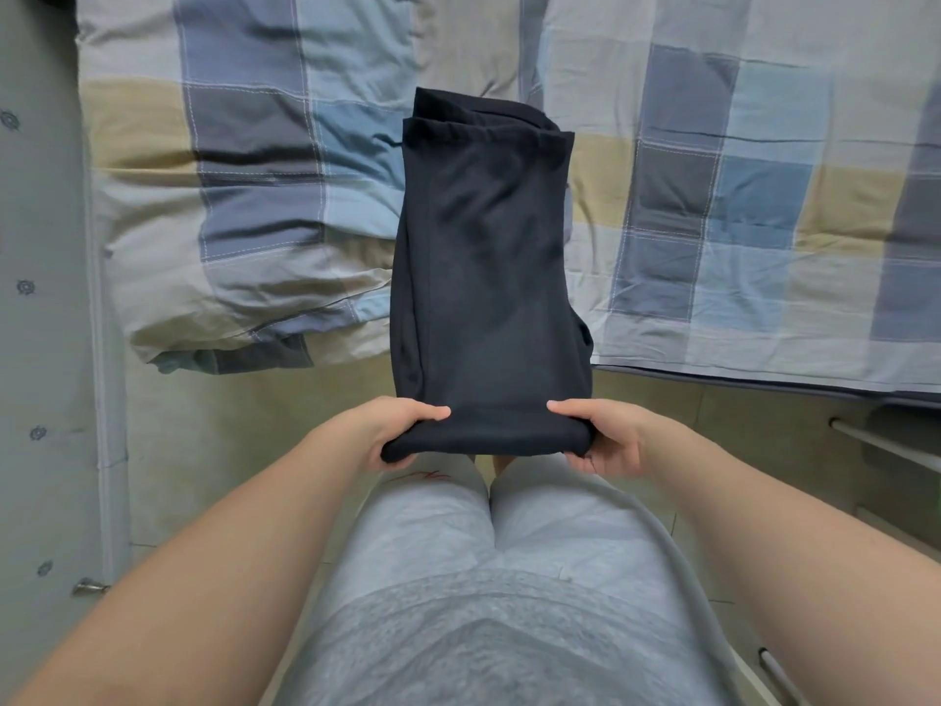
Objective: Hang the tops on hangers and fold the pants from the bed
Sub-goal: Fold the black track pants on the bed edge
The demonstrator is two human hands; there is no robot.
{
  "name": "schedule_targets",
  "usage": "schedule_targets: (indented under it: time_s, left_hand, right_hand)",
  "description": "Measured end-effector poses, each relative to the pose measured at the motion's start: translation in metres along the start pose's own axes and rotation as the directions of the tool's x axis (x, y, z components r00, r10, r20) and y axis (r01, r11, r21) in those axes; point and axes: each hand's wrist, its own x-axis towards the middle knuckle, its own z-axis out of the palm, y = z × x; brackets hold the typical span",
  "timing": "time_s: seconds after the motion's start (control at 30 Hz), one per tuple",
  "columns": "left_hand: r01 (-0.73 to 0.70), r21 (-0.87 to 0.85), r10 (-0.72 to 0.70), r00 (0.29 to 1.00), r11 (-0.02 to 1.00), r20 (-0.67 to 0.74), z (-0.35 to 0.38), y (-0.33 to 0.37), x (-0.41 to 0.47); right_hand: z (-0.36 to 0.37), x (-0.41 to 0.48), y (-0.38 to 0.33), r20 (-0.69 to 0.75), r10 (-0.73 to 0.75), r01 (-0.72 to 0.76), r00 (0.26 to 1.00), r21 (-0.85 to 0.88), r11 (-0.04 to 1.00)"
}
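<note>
A pair of dark navy pants [486, 277], folded into a long stack, stretches from my hands out over the edge of the bed. My left hand [394, 430] grips the near left corner of the fold, thumb on top and fingers underneath. At the near right corner my right hand [603, 435] grips it the same way. The far end, with its layered hems, lies on the checked bedding [738, 196].
The bed carries a rumpled checked duvet [244, 206] in blue, grey and beige on the left. A pale wall or cabinet [46, 349] runs down the left side. Tiled floor [214, 450] lies between me and the bed. White rails [886, 440] show at the right.
</note>
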Motion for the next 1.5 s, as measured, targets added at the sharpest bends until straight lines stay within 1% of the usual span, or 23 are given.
schedule_targets:
  time_s: [0.1, 0.17, 0.27, 0.37, 0.47, 0.6, 0.67, 0.77, 0.87, 0.93, 0.97, 1.03, 1.07, 1.1, 1.13, 1.17, 1.2, 1.23, 1.3, 1.37, 1.4, 1.43, 1.5]
  left_hand:
    - [-0.114, -0.018, 0.111, 0.987, 0.993, -0.114, 0.002, 0.012, -0.006]
    - [-0.224, -0.115, 0.2, 0.962, 0.968, -0.186, 0.005, 0.025, -0.011]
    - [-0.393, -0.289, 0.318, 0.907, 0.873, -0.275, 0.006, 0.049, -0.021]
    - [-0.527, -0.377, 0.432, 0.847, 0.762, -0.31, 0.003, 0.074, -0.036]
    - [-0.595, -0.417, 0.5, 0.804, 0.687, -0.323, -0.002, 0.102, -0.041]
    - [-0.655, -0.441, 0.593, 0.751, 0.613, -0.291, -0.005, 0.144, -0.037]
    - [-0.667, -0.417, 0.636, 0.735, 0.617, -0.235, -0.005, 0.17, -0.034]
    - [-0.738, -0.295, 0.7, 0.673, 0.607, -0.239, -0.007, 0.215, -0.022]
    - [-0.83, -0.073, 0.778, 0.546, 0.553, -0.31, -0.007, 0.251, 0.006]
    - [-0.856, 0.123, 0.844, 0.454, 0.502, -0.284, -0.007, 0.262, 0.03]
    - [-0.838, 0.288, 0.882, 0.406, 0.464, -0.24, -0.008, 0.263, 0.044]
    - [-0.654, 0.684, 0.936, 0.326, 0.323, -0.13, -0.011, 0.264, 0.072]
    - [-0.52, 0.824, 0.95, 0.306, 0.226, -0.067, -0.011, 0.264, 0.085]
    - [-0.418, 0.896, 0.952, 0.304, 0.15, -0.017, -0.012, 0.264, 0.098]
    - [-0.367, 0.923, 0.952, 0.307, 0.113, 0.006, -0.014, 0.264, 0.11]
    - [-0.354, 0.929, 0.952, 0.306, 0.104, 0.01, -0.016, 0.265, 0.12]
    - [-0.357, 0.929, 0.955, 0.297, 0.103, 0.009, -0.019, 0.264, 0.128]
    - [-0.358, 0.929, 0.962, 0.274, 0.095, 0.007, -0.021, 0.263, 0.133]
    - [-0.354, 0.932, 0.983, 0.185, 0.077, -0.011, -0.021, 0.258, 0.138]
    - [-0.394, 0.906, 0.985, 0.124, 0.156, -0.116, -0.018, 0.253, 0.137]
    - [-0.444, 0.861, 0.968, 0.142, 0.248, -0.205, -0.016, 0.251, 0.134]
    - [-0.505, 0.787, 0.936, 0.19, 0.353, -0.297, -0.014, 0.251, 0.132]
    - [-0.582, 0.638, 0.862, 0.295, 0.504, -0.412, -0.012, 0.251, 0.128]
  right_hand:
    - [0.009, -0.01, -0.016, -0.084, -0.154, 0.148, 0.985, -0.074, 0.986]
    - [0.015, -0.016, -0.03, -0.165, -0.306, 0.301, 0.937, -0.055, 0.952]
    - [0.022, -0.024, -0.054, -0.249, -0.493, 0.491, 0.834, -0.074, 0.868]
    - [0.026, -0.035, -0.078, -0.237, -0.604, 0.608, 0.761, -0.064, 0.791]
    - [0.031, -0.043, -0.107, -0.206, -0.64, 0.654, 0.74, 0.001, 0.756]
    - [0.038, -0.046, -0.151, -0.149, -0.605, 0.623, 0.782, 0.21, 0.753]
    - [0.041, -0.041, -0.175, -0.135, -0.593, 0.606, 0.794, 0.243, 0.757]
    - [0.046, -0.027, -0.213, -0.102, -0.61, 0.616, 0.786, 0.212, 0.758]
    - [0.054, -0.005, -0.25, -0.053, -0.649, 0.65, 0.759, 0.12, 0.75]
    - [0.062, 0.016, -0.266, -0.05, -0.694, 0.695, 0.719, 0.006, 0.719]
    - [0.065, 0.029, -0.271, -0.07, -0.725, 0.72, 0.685, -0.086, 0.689]
    - [0.066, 0.057, -0.273, -0.085, -0.783, 0.697, 0.617, -0.404, 0.593]
    - [0.065, 0.072, -0.27, -0.065, -0.805, 0.61, 0.59, -0.617, 0.497]
    - [0.063, 0.087, -0.267, -0.037, -0.829, 0.484, 0.558, -0.797, 0.362]
    - [0.062, 0.1, -0.263, 0.007, -0.854, 0.37, 0.52, -0.903, 0.218]
    - [0.061, 0.111, -0.26, 0.058, -0.872, 0.303, 0.485, -0.947, 0.106]
    - [0.06, 0.121, -0.258, 0.095, -0.883, 0.276, 0.46, -0.96, 0.04]
    - [0.059, 0.127, -0.255, 0.113, -0.893, 0.274, 0.436, -0.962, 0.012]
    - [0.054, 0.136, -0.252, 0.125, -0.919, 0.291, 0.374, -0.957, -0.012]
    - [0.048, 0.138, -0.249, 0.099, -0.948, 0.312, 0.302, -0.95, 0.0]
    - [0.043, 0.138, -0.248, 0.058, -0.957, 0.333, 0.285, -0.942, 0.042]
    - [0.038, 0.138, -0.246, 0.007, -0.957, 0.364, 0.291, -0.925, 0.104]
    - [0.029, 0.136, -0.243, -0.079, -0.929, 0.489, 0.363, -0.832, 0.262]
